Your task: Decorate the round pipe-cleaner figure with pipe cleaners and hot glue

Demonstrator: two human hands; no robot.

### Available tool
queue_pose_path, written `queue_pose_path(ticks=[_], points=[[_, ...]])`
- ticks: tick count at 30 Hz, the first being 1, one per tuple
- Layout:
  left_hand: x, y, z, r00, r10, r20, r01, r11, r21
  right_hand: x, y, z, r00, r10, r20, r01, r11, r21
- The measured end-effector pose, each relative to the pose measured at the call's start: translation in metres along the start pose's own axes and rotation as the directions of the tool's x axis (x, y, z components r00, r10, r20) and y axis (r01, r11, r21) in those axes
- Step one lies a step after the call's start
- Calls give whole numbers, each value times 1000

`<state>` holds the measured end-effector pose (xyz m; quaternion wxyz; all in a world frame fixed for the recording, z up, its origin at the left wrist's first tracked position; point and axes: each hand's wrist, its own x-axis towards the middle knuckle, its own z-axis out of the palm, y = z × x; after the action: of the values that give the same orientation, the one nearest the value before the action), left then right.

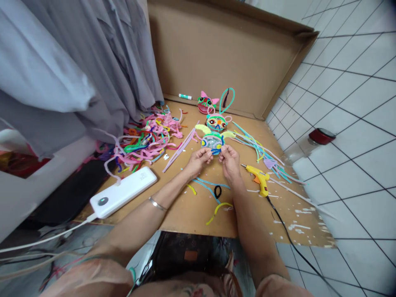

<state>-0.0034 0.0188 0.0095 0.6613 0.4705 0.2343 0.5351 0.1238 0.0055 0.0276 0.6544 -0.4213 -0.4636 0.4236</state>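
Your left hand [198, 160] and right hand [229, 158] both pinch the lower edge of the blue mask [212, 141], fingertips pressed together on it, glue gun [259, 177] just right.

Cardboard sheet [198, 214] carries pipe cleaners [148, 138], glue gun [260, 178], power bank [123, 192].

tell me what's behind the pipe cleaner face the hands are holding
Behind the pipe cleaner face lie two more faces in a row: an orange-eyed one, then a pink-eared one near the cardboard wall. The cardboard right under the held face is hidden.
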Motion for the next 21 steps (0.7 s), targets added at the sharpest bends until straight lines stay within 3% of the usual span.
queue_pose_path(ticks=[3, 5, 9, 15, 21], points=[[-1, 1, 1, 998, -55, 30, 57, 995, -77, -2, -2, 2, 1000, 5, 11, -5, 998, 66], [-1, 2, 0, 1000, -29, 10, 29, 999, -18, -2, -2, 1, 1000, -11, -5, 11, 999, 53], [-1, 1, -2, 997, 60, -48, -54, 990, 129, -2, -2, -1, 994, -95, -56, 87, 988, -128], [0, -1, -3, 995, 68, -68, -57, 986, 154, -4, 2, 2, 991, -123, -42, 110, 964, -242], [-2, 1, -2, 996, 62, -67, -45, 973, 227, -4, 5, 2, 994, -102, -35, 95, 983, -157]])
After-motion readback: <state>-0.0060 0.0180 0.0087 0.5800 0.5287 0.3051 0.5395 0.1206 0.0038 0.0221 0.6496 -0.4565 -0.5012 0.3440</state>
